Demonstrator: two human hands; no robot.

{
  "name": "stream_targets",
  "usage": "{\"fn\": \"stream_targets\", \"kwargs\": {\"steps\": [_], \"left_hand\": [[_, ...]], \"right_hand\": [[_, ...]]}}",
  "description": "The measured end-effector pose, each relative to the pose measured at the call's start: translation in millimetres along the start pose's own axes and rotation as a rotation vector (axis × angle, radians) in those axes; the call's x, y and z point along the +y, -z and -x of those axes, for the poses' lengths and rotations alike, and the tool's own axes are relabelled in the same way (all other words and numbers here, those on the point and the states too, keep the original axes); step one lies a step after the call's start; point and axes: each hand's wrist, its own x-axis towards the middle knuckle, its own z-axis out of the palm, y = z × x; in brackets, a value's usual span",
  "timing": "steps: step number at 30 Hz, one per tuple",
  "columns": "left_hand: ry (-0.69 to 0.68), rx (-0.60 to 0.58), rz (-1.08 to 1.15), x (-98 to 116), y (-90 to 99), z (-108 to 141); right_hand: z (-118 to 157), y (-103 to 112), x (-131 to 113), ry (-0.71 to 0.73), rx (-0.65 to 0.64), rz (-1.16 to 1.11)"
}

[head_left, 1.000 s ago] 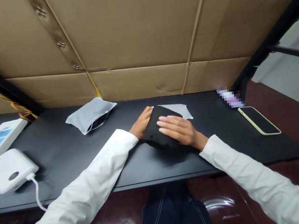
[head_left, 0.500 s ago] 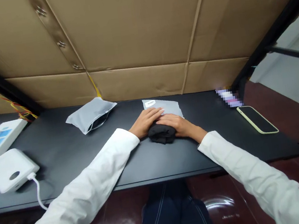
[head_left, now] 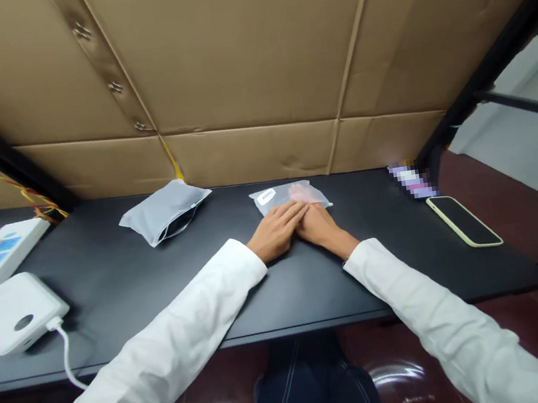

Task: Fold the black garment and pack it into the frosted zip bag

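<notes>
A frosted plastic zip bag (head_left: 271, 196) with a white oval label lies on the black tabletop in front of me. My right hand (head_left: 318, 222) has its fingers inside the bag; they show pink through the film and look stretched out. At the bag's near edge is my left hand (head_left: 279, 228), its fingers laid over the mouth and meeting my right hand, seemingly gripping the edge. Its thumb is hidden. No black cloth shows now. A second frosted zip bag (head_left: 163, 210), puffed up with its mouth gaping, rests to the left.
On the left stand a white power adapter (head_left: 20, 311) with a cable and a white power strip (head_left: 3, 255). A phone (head_left: 464, 221) in a pale green case lies at right, near a blurred-out packet (head_left: 412, 181). Brown cardboard (head_left: 248, 51) walls the back of the table (head_left: 164, 309).
The rolled black cloth under my hands has gone from sight. My right hand's fingers have moved into the labelled bag, and my left hand has shifted slightly toward me.
</notes>
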Motion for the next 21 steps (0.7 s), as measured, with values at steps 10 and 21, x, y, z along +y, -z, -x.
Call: {"fn": "stream_targets", "kwargs": {"steps": [10,21], "left_hand": [[0.163,-0.112,-0.25,-42,8.3,14],[0.193,-0.165,-0.3,-53,13.4,17]], "right_hand": [[5,28,4,-0.06,0.176,0.118],[18,20,29,-0.039,0.057,-0.311]]}}
